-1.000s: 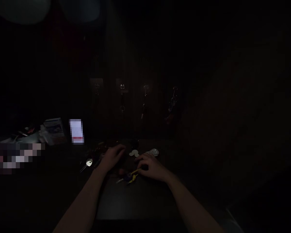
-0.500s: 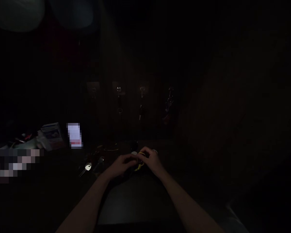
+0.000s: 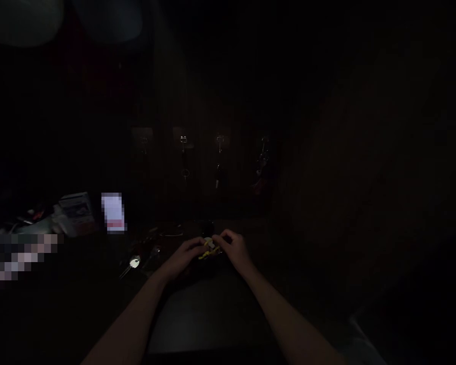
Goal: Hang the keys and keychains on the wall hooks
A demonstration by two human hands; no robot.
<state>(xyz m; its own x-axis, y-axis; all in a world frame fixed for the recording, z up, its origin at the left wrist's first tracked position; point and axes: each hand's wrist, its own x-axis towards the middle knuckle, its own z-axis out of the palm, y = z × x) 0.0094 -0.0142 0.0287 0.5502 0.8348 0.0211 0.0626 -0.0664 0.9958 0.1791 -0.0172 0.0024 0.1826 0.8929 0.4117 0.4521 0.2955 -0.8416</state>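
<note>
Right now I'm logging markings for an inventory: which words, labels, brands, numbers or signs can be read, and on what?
None can be read.
Bright panel: pixelated, unreadable.
Boxlike pack: front too dark and blurred.
Shiny key: any marking too small.
Yellow item: too small and dim to tell.

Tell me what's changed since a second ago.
The yellow cord has moved farther from the person, up between the hands. The left hand has shifted right to meet it beside the right hand; exact grips are too dark to tell. The bright key and hanging items stayed put.
</note>
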